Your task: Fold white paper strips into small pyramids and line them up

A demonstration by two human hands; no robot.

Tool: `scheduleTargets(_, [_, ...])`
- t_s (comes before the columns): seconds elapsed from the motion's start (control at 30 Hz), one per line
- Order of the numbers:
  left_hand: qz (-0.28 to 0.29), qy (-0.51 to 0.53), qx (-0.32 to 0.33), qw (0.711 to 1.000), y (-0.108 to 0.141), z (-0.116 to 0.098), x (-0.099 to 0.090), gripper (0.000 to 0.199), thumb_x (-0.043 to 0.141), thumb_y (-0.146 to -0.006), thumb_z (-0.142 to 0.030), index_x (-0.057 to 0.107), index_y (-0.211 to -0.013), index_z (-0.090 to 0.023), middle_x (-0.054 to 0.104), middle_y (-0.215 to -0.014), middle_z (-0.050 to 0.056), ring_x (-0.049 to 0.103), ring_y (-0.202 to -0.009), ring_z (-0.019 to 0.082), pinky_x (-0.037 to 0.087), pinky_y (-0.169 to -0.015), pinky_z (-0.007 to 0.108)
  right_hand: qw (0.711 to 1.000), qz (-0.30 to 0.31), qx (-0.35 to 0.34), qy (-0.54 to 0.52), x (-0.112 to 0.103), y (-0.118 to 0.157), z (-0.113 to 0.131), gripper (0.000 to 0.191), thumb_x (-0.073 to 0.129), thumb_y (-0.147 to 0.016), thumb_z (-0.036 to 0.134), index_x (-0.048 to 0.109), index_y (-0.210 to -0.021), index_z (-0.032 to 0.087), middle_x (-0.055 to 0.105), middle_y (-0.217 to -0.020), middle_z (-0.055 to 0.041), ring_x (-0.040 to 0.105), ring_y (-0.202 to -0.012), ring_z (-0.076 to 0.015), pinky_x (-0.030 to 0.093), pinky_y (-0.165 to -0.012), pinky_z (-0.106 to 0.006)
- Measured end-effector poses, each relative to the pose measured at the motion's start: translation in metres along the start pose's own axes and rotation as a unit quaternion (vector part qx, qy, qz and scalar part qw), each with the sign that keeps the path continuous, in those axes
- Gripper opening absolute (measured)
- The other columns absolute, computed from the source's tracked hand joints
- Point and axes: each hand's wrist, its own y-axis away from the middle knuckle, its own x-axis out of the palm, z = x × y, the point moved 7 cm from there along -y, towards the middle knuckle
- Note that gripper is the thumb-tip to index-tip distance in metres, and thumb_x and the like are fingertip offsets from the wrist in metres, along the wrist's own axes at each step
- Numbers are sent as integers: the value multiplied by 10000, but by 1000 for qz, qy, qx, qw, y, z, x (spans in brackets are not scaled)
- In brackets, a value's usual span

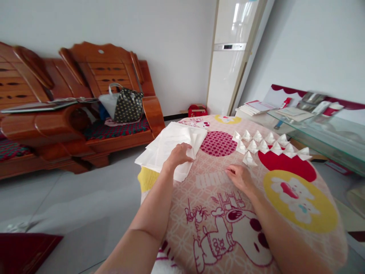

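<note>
A loose pile of white paper sheets [159, 148] lies at the left of a round table with a pink patterned cloth [208, 198]. Over the pile's right part is my left hand [181, 155], its thumb and fingers apart and nothing visibly held. My right hand [238, 177] rests above the cloth near the middle, fingers curled together; whether something small is between them is too small to tell. Beyond it, several folded white paper boats [252, 147] stand in rows at the table's right back.
A glass-topped table [333, 140] with papers, a metal pot and a cup adjoins on the right. Wooden armchairs [108, 72] with a dotted bag [128, 104] stand at the left. Behind are a tall white appliance [226, 76] and a red box [197, 110].
</note>
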Motion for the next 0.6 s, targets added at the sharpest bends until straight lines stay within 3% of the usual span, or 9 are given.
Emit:
scheduleTargets(0.23, [46,2,34,998,-1,6,1,575,834,-685,-232,680,-1239,-241,689,-1311,62,631,-1226,270,475,-1081,374,1000,0,-2,-16,0,0,-1,268,524,-847,324,590,-618,201,608,-596,-32,531,-586,-171,326,-594,-280])
scheduleTargets(0.4, [75,-7,13,997,1,8,-2,535,797,-752,-266,673,-1270,-217,689,-1325,64,626,-1247,271,460,-1096,368,1000,0,1,-17,-1,0,-1,272,520,-844,329,571,-609,202,616,-601,-39,528,-587,-170,320,-593,-284])
scheduleTargets(0.6, [84,-53,15,995,4,-5,-3,502,742,-788,-227,669,-1285,-227,678,-1358,62,623,-1245,271,452,-1094,368,1000,6,7,-20,-1,1,-1,267,526,-847,321,587,-617,202,639,-622,-47,563,-608,-180,330,-601,-287])
